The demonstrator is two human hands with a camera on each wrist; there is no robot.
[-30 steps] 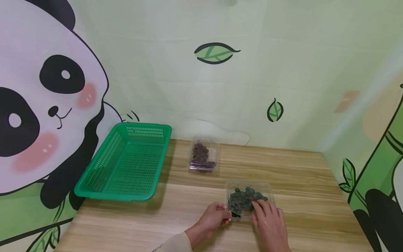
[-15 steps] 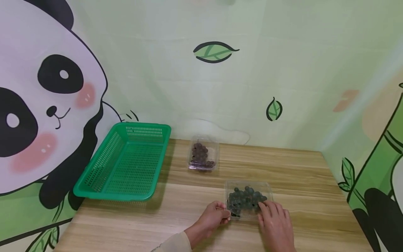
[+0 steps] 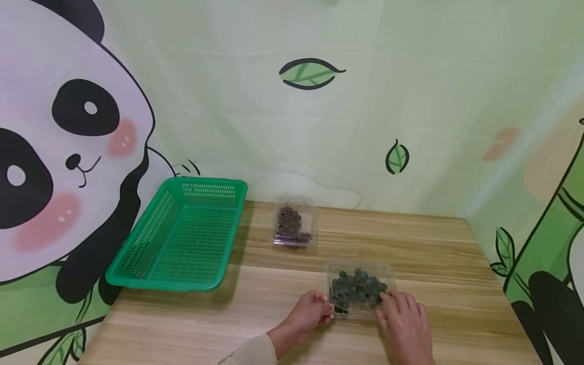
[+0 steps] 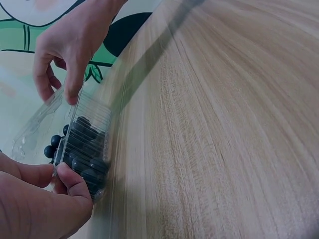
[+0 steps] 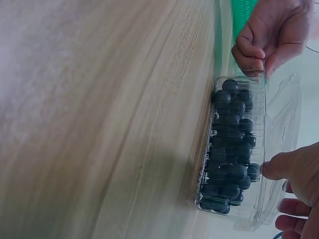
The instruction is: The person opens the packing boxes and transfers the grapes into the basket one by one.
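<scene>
A clear plastic clamshell box (image 3: 335,267) holds a bunch of dark grapes (image 3: 358,287) on the table. At its near left corner, my left hand (image 3: 310,313) pinches the rim between thumb and fingers. My right hand (image 3: 406,319) is at the near right of the same box. In the right wrist view its thumb (image 5: 279,167) touches the front rim, and its other fingers curl past the thin plastic. The lid (image 5: 285,117) appears ajar, though the clear plastic makes its exact position hard to tell.
A green plastic basket (image 3: 232,238) stands at the table's left. Farther back, another clear box (image 3: 310,218) contains reddish-purple grapes (image 3: 289,219). A printed wall cloth (image 3: 237,126) hangs behind the wooden table (image 3: 424,243).
My right hand has slid to the right along the box's front, from the middle to the near right corner, uncovering more dark grapes. The left hand keeps its pinch on the corner.
</scene>
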